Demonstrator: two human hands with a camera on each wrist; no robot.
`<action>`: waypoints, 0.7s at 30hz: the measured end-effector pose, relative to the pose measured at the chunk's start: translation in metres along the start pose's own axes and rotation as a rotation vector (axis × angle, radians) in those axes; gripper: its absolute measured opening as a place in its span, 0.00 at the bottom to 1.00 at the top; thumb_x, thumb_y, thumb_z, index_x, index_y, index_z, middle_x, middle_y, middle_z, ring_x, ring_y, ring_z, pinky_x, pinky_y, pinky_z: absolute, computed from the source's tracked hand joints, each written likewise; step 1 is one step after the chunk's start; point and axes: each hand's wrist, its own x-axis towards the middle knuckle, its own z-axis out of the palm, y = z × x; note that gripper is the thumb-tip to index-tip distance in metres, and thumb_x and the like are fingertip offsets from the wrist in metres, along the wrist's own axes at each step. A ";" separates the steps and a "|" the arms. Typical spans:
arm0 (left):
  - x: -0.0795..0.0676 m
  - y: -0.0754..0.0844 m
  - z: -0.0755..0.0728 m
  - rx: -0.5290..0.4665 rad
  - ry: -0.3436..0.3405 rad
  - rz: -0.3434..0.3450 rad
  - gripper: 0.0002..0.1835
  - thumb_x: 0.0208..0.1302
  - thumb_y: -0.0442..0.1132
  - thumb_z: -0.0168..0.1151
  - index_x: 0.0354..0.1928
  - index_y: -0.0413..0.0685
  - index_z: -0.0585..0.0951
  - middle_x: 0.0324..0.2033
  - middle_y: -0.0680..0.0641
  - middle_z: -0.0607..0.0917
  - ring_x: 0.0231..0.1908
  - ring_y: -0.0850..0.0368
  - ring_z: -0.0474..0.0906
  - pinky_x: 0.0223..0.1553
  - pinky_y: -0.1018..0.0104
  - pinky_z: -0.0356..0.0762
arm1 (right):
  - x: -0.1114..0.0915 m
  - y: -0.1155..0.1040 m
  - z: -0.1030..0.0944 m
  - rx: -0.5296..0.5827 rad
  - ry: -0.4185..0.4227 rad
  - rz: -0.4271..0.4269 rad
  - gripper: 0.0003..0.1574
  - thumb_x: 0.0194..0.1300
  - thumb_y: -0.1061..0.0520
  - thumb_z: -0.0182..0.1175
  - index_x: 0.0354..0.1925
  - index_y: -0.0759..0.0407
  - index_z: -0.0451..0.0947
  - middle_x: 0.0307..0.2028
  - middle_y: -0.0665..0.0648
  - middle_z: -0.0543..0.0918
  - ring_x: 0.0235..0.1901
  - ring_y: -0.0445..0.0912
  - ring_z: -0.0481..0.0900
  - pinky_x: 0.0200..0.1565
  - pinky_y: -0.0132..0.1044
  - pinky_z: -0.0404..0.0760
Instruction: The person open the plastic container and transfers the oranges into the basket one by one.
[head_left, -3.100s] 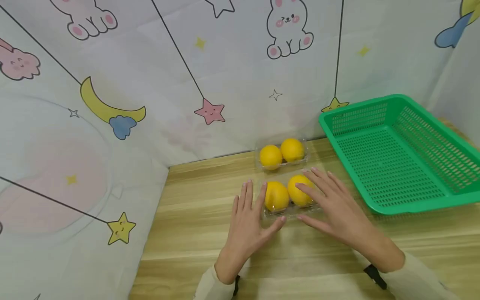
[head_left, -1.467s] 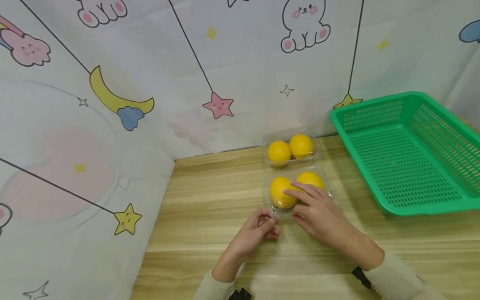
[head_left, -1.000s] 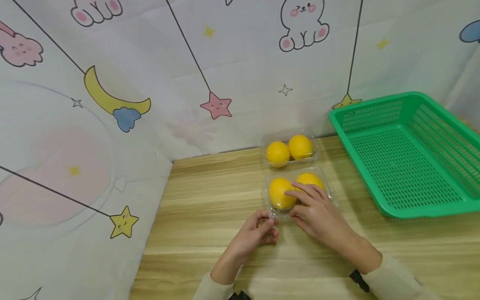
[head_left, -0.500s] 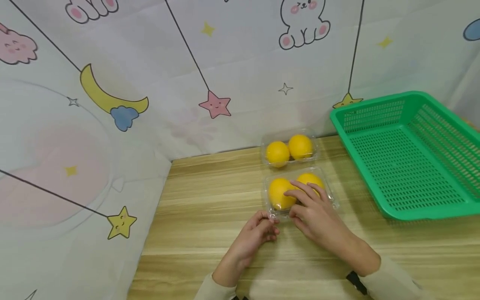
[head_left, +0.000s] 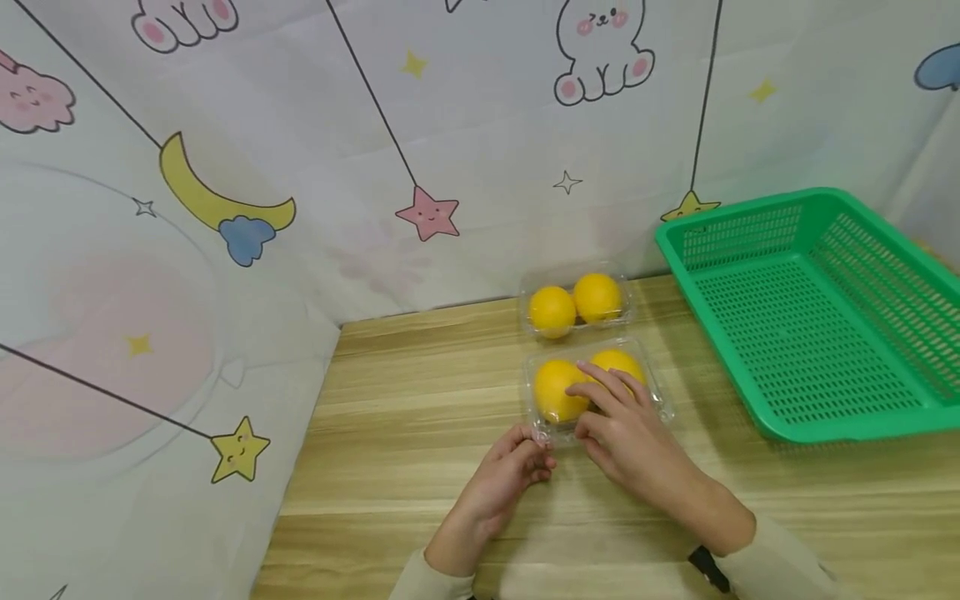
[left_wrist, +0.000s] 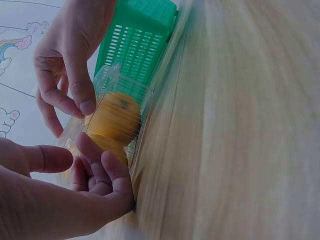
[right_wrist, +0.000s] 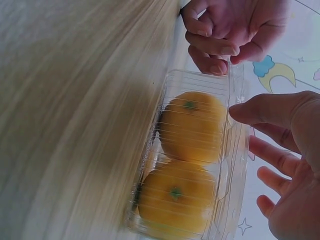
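A clear plastic clamshell box [head_left: 654,385] with two oranges [head_left: 557,393] in it lies on the table. My left hand [head_left: 501,482] pinches its near left corner between thumb and index finger, the other fingers curled. At the middle of the near rim, my right hand [head_left: 636,446] pinches the edge with thumb and index. Its other fingers spread above the lid and partly cover the right orange [head_left: 613,363]. In the right wrist view the box's rim [right_wrist: 229,175] runs between both hands, and the lid looks closed over the fruit.
Behind it, against the patterned cloth [head_left: 480,108], stands a second clear box [head_left: 592,323] with two oranges. A green slotted basket [head_left: 795,333] sits to the right. The wooden table [head_left: 405,433] reaches left to the cloth's fold.
Three seconds ago both hands were spread over the near box; they then moved to its near edge and pinched it. During the last second the hands and box have hardly moved.
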 end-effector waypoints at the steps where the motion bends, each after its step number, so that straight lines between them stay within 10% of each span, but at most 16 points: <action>1: 0.000 0.000 0.000 0.001 0.001 0.000 0.02 0.76 0.35 0.54 0.45 0.45 0.74 0.42 0.51 0.78 0.41 0.59 0.78 0.48 0.67 0.77 | 0.000 0.000 0.000 0.001 0.000 0.000 0.18 0.46 0.69 0.83 0.26 0.53 0.84 0.57 0.57 0.85 0.74 0.62 0.69 0.70 0.63 0.64; 21: -0.001 -0.001 0.001 0.073 -0.029 -0.004 0.07 0.80 0.40 0.53 0.48 0.44 0.76 0.41 0.48 0.82 0.38 0.60 0.82 0.47 0.68 0.82 | 0.000 0.008 -0.008 0.027 -0.036 -0.061 0.19 0.49 0.67 0.83 0.31 0.50 0.83 0.54 0.57 0.85 0.69 0.62 0.74 0.66 0.62 0.73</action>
